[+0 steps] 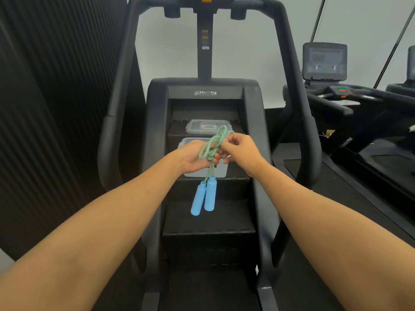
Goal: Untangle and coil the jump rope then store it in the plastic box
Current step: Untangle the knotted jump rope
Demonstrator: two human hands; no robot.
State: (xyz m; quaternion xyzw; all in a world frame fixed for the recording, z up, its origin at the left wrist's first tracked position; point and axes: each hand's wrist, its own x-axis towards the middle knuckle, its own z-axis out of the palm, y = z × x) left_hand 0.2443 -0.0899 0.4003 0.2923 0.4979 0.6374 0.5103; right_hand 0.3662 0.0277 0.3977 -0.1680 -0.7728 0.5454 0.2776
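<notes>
Two blue handles [205,198] dangle mid-frame under the jump rope [212,145] tangle. The left hand [193,159] grips the bundle, fingers curled round it, and the right hand [241,151] pinches one loop. I'd ease that loop out slowly, not yank it. The plastic box [221,171] waits just behind.

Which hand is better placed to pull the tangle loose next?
Probably the right hand: it pinches a jump rope strand at the tangle, while the left hand grips the bunch as anchor.
</notes>
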